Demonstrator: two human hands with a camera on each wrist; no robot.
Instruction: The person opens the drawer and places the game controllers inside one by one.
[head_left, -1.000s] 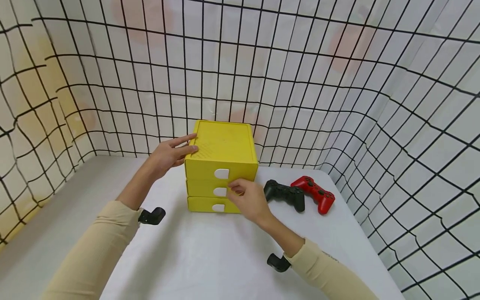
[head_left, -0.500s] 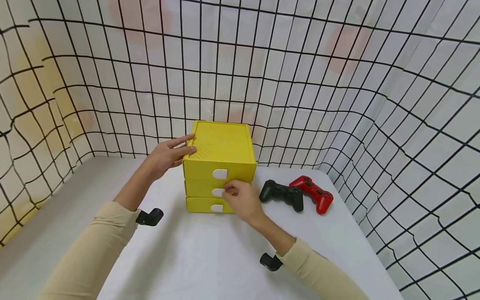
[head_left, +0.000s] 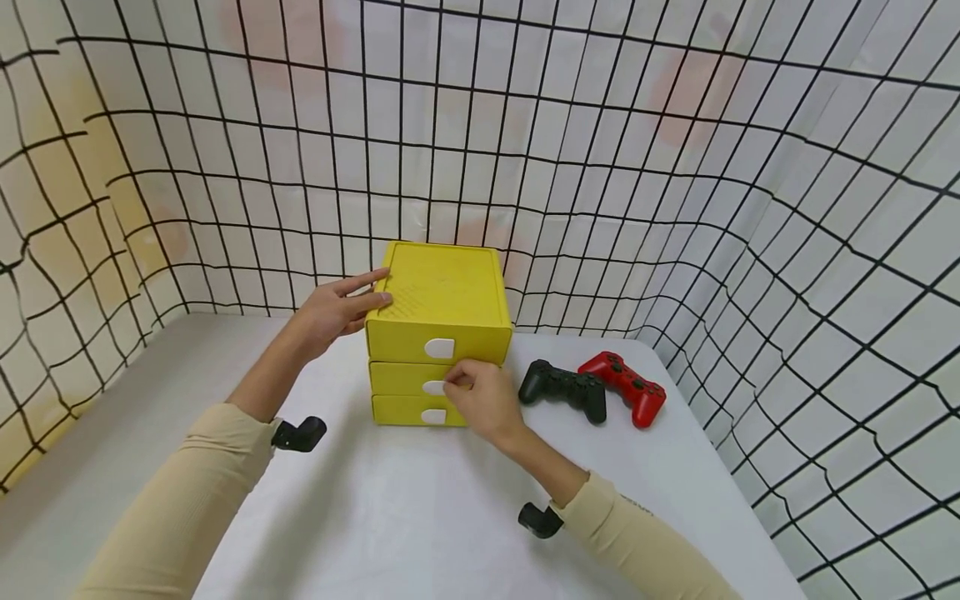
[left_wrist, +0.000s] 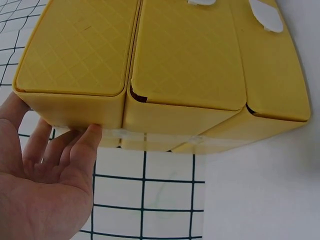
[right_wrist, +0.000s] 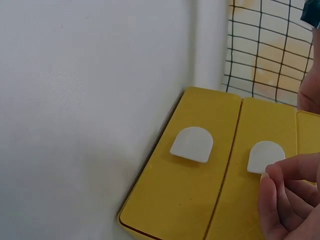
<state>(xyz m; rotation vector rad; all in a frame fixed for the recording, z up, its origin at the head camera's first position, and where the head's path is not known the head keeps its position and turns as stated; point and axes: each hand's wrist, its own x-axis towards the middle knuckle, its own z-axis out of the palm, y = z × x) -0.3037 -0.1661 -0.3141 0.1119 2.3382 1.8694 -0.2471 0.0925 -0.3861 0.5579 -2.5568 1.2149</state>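
A yellow three-drawer box [head_left: 450,283] stands on the white table, each drawer front bearing a white tab handle. My left hand [head_left: 326,317] rests on the box's upper left edge with its fingers extended. The left wrist view shows the thumb and fingers of this hand [left_wrist: 55,170] against the box's top and side. With thumb and fingertips, my right hand [head_left: 487,400] pinches the white handle [right_wrist: 265,156] of the middle drawer [head_left: 397,378]. That drawer sits slightly forward. The top drawer [head_left: 397,340] and bottom drawer [head_left: 401,409] look closed.
Right of the box lie a black game controller [head_left: 564,389] and a red game controller [head_left: 626,387], touching or nearly so. Black grid netting [head_left: 465,125] with white sheeting behind it encloses the table [head_left: 405,517] at the back and sides.
My right hand has moved a little left onto the middle drawer's handle, and the middle drawer has come forward slightly. My left hand stays on the box.
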